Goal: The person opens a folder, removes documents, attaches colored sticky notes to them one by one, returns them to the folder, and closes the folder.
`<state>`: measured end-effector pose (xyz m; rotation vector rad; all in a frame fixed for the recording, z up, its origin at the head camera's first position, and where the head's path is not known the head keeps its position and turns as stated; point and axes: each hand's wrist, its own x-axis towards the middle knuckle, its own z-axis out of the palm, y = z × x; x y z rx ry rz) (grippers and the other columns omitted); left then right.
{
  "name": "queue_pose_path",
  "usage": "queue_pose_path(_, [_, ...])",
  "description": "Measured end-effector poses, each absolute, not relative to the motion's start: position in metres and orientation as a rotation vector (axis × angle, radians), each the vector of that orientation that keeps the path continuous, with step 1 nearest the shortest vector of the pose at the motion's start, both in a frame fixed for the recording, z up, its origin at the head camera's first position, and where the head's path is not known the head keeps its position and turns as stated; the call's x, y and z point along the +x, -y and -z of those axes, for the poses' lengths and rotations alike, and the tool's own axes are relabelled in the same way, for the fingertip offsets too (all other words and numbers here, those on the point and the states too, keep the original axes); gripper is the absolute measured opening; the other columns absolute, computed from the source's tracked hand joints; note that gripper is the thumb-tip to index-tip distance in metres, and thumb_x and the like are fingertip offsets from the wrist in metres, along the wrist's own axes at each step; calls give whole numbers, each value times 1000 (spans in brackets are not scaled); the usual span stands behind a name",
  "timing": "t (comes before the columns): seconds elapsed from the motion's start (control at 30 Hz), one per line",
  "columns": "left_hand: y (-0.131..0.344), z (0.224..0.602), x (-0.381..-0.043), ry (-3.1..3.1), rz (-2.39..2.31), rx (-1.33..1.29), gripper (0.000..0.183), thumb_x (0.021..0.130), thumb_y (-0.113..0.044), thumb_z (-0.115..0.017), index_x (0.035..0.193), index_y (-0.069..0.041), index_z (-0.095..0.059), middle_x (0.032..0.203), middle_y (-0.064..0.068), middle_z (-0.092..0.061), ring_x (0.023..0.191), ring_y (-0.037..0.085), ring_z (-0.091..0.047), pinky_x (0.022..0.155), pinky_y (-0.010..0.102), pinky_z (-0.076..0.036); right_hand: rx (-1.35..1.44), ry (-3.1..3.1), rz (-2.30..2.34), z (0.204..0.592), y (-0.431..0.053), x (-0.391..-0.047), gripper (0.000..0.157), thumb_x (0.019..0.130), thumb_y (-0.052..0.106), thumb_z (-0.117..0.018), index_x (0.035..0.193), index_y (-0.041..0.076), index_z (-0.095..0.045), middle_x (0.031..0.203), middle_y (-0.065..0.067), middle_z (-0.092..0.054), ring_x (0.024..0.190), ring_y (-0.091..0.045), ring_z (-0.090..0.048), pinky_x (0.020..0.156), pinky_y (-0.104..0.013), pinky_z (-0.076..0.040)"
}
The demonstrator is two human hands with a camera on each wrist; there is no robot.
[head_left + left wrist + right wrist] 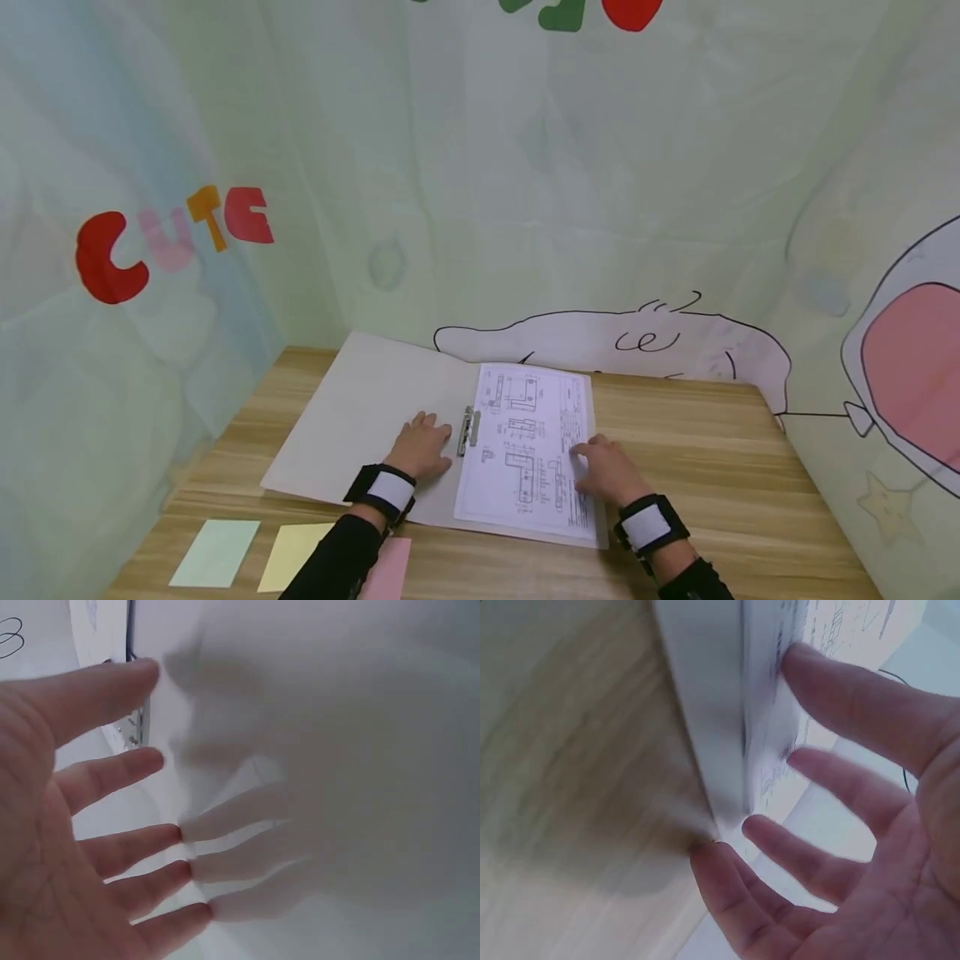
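Note:
A white clip folder lies spread open on the table. Its right side carries a stack of printed technical drawings, with a metal clip at the stack's left edge. My left hand rests on the bare left cover, just left of the clip. In the left wrist view its fingers are spread and fairly straight, fingertips on the white cover. My right hand is at the right edge of the drawings. The right wrist view shows its thumb touching the top sheet and lower fingers beside the folder's edge.
Green, yellow and pink paper squares lie along the front left of the wooden table; the left forearm partly covers the yellow and pink ones. A printed curtain hangs behind the table and at both sides.

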<state>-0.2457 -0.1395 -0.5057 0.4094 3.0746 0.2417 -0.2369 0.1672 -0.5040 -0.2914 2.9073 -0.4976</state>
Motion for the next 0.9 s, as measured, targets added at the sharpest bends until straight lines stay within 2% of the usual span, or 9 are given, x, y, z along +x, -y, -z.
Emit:
queue_pose_path(0.17, [133,506,-253,-3060,-263,436,44,80,-23,-73,120,-8,-64,122,20,-58,120,45,-44,96,61,-34,-342,-2882,467,502,-164,-239,36,75,10,-78,110,6,-71,120,-19,-56,108,-38,-50,92,-53,-41])
queue_pose_path(0.33, [130,502,-254,-3020,-281,419,49,81,-24,-73,126,-9,-61,126,19,-57,123,45,-42,98,62,-30,-362,-2866,450,500,-164,-239,33,75,10,-77,107,7,-72,117,-16,-57,105,-35,-49,91,-52,-40])
queue_pose_path(0.53, [128,498,-256,-2959,-264,418,50,84,-25,-70,130,-10,-59,128,18,-56,126,45,-38,99,64,-28,-413,-2886,415,505,-164,-238,39,72,23,-82,106,7,-72,114,-15,-58,101,-33,-49,89,-50,-41])
queue_pose_path(0.63, [126,496,-260,-2947,-193,427,48,85,-26,-68,130,-12,-59,125,15,-59,122,42,-43,97,63,-31,-433,-2894,395,508,-164,-239,44,69,28,-84,106,8,-71,116,-16,-58,101,-33,-50,89,-50,-41])
queue_pose_path(0.8, [124,494,-268,-2985,-77,439,39,81,-25,-73,118,-15,-68,106,13,-67,101,36,-55,87,60,-41,-472,-2901,351,510,-164,-240,47,68,30,-84,108,8,-70,119,-18,-58,108,-36,-51,94,-51,-38])
queue_pose_path(0.9, [122,495,-272,-3012,-52,451,32,75,-24,-78,103,-9,-71,95,13,-67,92,33,-58,81,56,-45,-497,-2893,320,509,-164,-240,47,69,31,-84,108,8,-70,119,-18,-58,108,-36,-51,94,-51,-38])
